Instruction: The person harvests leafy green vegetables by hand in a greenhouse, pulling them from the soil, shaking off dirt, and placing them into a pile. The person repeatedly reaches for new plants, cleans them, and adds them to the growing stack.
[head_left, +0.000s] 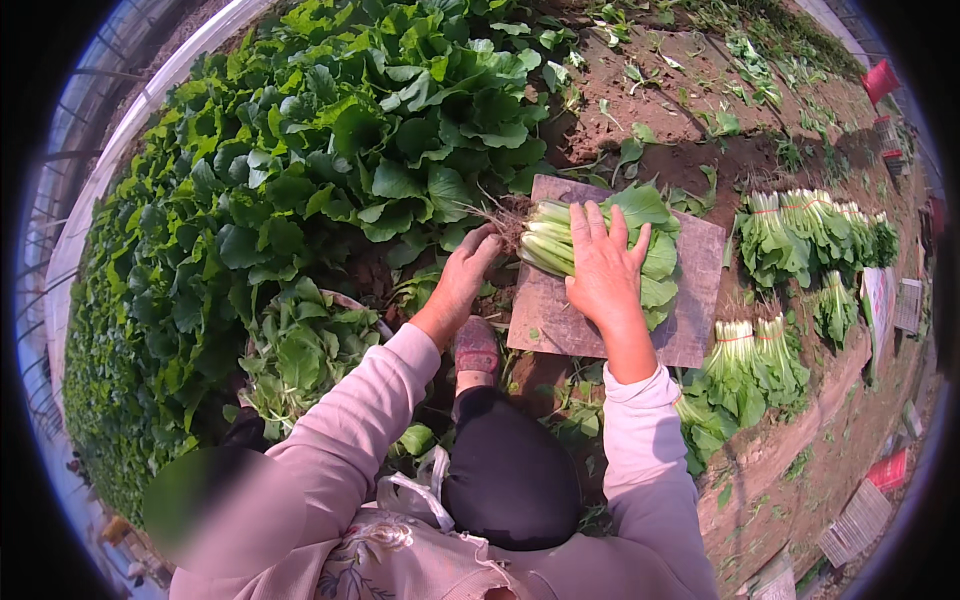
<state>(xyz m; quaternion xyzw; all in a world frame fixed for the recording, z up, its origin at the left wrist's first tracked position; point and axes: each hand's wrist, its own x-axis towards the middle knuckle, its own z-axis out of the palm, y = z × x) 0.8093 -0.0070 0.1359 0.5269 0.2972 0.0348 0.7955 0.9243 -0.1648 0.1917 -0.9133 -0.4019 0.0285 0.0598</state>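
Observation:
A bunch of leafy greens (551, 244) with pale stems lies on a square board (555, 319), its roots (512, 223) jutting past the board's left edge. My right hand (606, 262) rests flat on the stems and leaves with its fingers spread. At the root end is my left hand (469, 274), its fingertips touching or close beside the roots; whether they pinch any root cannot be made out. The leaves of the bunch point right, partly under my right hand.
Dense growing greens (300, 165) fill the left side. Loose leaves heap in a container (349, 302) beside my left forearm. Banded bundles (739, 352) lie on the soil to the right, with more bundles (787, 225) farther up. Red-and-white crates (862, 517) stand at the far right.

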